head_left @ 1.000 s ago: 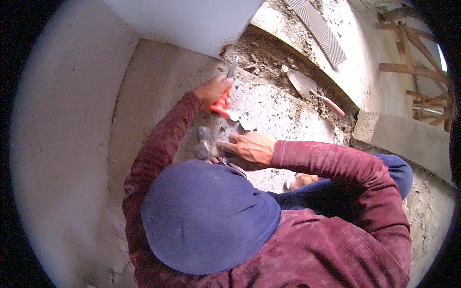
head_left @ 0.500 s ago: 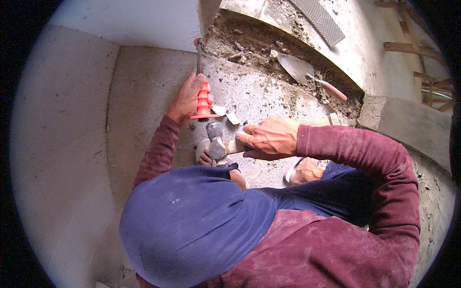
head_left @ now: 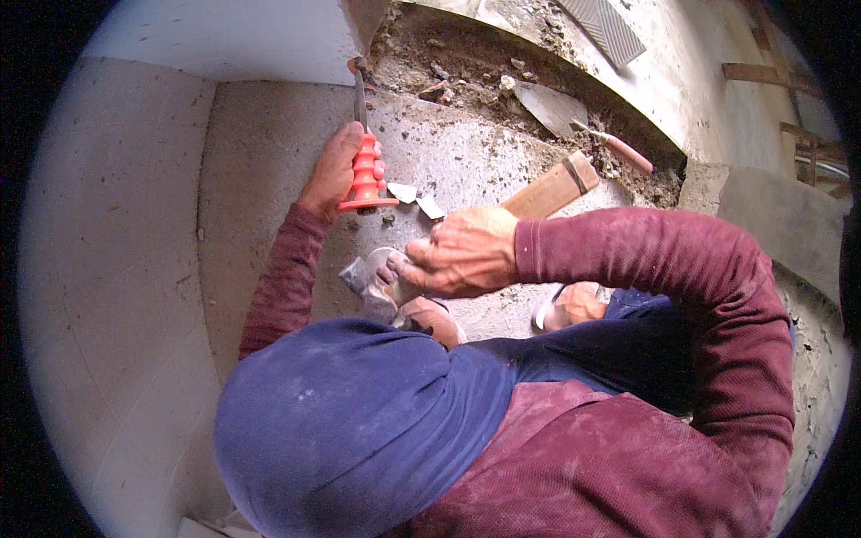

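Left hand [head_left: 334, 170] gripping one chisel [head_left: 365, 169], right hand [head_left: 471, 252] one hammer [head_left: 547, 188]

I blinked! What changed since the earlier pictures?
The metal chisel with ridged orange grip swung its tip left. The hammer with grey metal head and wooden handle tilted, handle end swinging forward. Left hand and right hand kept hold; the grey, pink-handled trowel stayed.

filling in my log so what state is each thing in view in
left grip, closed around the chisel
right grip, closed around the hammer
chisel, held, blade pointing away from the person
hammer, held, head slightly blurred
trowel, lying unheld amid rubble
rubble, loose, scattered
two white chips, lying loose
ridged piece, lying ridges up
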`<action>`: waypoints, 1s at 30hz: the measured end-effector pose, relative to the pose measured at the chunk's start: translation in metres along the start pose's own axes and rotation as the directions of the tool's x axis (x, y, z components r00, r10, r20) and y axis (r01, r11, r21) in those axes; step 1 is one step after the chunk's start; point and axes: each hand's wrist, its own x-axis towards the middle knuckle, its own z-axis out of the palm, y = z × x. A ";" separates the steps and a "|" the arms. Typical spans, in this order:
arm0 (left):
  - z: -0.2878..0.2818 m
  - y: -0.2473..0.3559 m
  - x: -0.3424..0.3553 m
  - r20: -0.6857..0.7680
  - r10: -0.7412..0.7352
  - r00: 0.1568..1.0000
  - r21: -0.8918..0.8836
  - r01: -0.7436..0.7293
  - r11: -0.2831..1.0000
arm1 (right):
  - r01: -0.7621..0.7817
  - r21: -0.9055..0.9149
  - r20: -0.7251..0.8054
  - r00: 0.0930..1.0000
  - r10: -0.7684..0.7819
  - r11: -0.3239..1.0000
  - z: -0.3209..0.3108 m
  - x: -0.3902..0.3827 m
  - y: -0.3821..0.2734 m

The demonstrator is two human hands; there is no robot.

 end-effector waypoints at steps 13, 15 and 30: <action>0.005 0.005 0.026 0.007 0.018 1.000 -0.021 -0.018 1.000 | -0.303 0.144 -0.101 0.943 0.318 0.942 0.020 -0.007 0.003; 0.001 0.010 0.029 -0.018 0.017 1.000 -0.016 -0.017 1.000 | -0.327 0.163 -0.092 0.934 0.344 0.931 0.023 -0.001 -0.005; 0.000 -0.012 0.007 -0.047 0.013 0.999 0.003 -0.013 1.000 | -0.246 0.160 0.006 0.969 0.248 0.956 0.020 -0.047 0.005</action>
